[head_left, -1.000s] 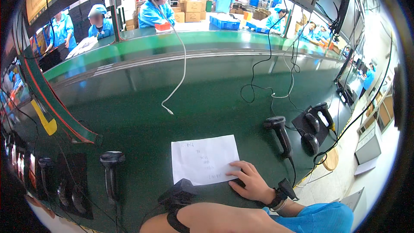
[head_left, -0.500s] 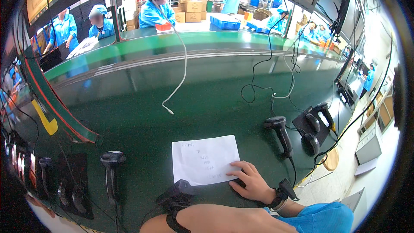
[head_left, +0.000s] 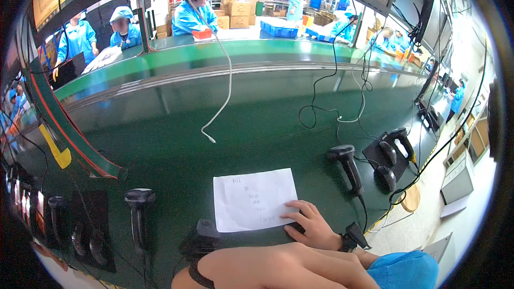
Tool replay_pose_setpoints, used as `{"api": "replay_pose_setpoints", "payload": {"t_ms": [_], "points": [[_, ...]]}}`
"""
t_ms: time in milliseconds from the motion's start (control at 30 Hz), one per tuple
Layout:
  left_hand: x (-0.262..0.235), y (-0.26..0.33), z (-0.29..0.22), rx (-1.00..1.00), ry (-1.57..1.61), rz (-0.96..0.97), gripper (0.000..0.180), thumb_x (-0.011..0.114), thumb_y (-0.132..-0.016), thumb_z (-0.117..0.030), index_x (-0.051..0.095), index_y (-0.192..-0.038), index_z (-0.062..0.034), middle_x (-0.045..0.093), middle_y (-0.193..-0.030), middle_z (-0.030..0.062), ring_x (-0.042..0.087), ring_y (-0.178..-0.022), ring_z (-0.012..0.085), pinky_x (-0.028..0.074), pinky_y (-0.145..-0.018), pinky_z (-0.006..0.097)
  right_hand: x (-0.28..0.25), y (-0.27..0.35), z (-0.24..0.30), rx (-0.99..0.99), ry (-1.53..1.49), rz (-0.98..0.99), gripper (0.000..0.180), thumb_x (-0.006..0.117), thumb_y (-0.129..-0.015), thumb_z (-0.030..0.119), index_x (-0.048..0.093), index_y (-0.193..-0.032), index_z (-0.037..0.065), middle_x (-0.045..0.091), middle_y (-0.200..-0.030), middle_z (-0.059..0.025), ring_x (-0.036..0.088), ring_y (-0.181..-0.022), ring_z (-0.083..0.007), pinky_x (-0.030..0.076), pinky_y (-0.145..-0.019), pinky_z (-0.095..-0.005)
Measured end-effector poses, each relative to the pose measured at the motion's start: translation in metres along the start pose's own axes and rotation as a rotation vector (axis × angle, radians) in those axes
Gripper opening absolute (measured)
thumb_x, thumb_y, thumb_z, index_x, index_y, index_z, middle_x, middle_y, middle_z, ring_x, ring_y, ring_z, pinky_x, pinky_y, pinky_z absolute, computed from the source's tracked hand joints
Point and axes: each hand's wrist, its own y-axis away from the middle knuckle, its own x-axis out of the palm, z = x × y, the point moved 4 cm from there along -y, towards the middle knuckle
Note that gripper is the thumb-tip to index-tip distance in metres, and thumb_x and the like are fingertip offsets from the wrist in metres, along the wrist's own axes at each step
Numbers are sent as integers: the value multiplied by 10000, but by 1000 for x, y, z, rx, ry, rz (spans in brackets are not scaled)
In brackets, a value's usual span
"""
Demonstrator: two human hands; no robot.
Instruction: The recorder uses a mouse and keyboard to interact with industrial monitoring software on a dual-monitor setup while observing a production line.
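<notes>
A white sheet of paper (head_left: pixel 257 198) with a few handwritten lines lies flat on the dark green table in front of me. My right hand (head_left: pixel 313 227) rests at its lower right edge, palm down, fingers apart, with the fingertips on the paper. A black strap with a small device (head_left: pixel 354 237) circles my right wrist. My left hand (head_left: pixel 278 267) is large and close at the lower edge, reaching across to my right forearm and blue sleeve (head_left: pixel 404 267). Its fingers cannot be made out. The dark device (head_left: pixel 206 234) on my left wrist is blurred.
Black handheld scanners (head_left: pixel 348 168) stand at right, with others on a black pad (head_left: pixel 379 152); another scanner (head_left: pixel 140 217) stands at left. A white cable (head_left: pixel 227 96) hangs over the table. Beyond a green ledge (head_left: pixel 257 56), people in blue work among cartons (head_left: pixel 241 10) and blue trays (head_left: pixel 278 28).
My left hand has shifted to the right and slightly up over my right forearm, its wrist device dropping lower. My right hand and the paper stay nearly in place.
</notes>
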Motion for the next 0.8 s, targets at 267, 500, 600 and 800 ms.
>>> {"api": "replay_pose_setpoints", "payload": {"t_ms": [267,500,600,800], "points": [[12,6,-8,-22,120,-225,968,824,-668,-691,700,-1116,158,697,-1068,351,715,-882,399,437,-802,359,0,0,1,2,-1,4,343,704,-929,215,627,-1248,117,498,-1405,-160,461,-1332,-399,394,-1123,-501],[0,5,-5,-42,127,-131,905,882,-650,-625,701,-1082,149,690,-1077,368,720,-921,425,462,-887,338,1,0,-4,0,0,5,332,704,-930,212,631,-1239,113,504,-1400,-161,464,-1326,-398,394,-1121,-497],[4,12,2,39,165,-100,907,907,-638,-596,681,-1098,152,681,-1098,371,721,-926,414,456,-905,318,3,0,-4,-12,-10,1,335,704,-930,213,630,-1241,111,503,-1401,-160,463,-1325,-399,396,-1120,-498],[2,12,4,18,237,-70,906,921,-630,-586,660,-1112,136,676,-1127,359,720,-946,381,445,-889,295,1,1,-1,1,0,-1,332,708,-925,208,635,-1233,109,502,-1404,-159,466,-1324,-401,401,-1116,-501]]}}
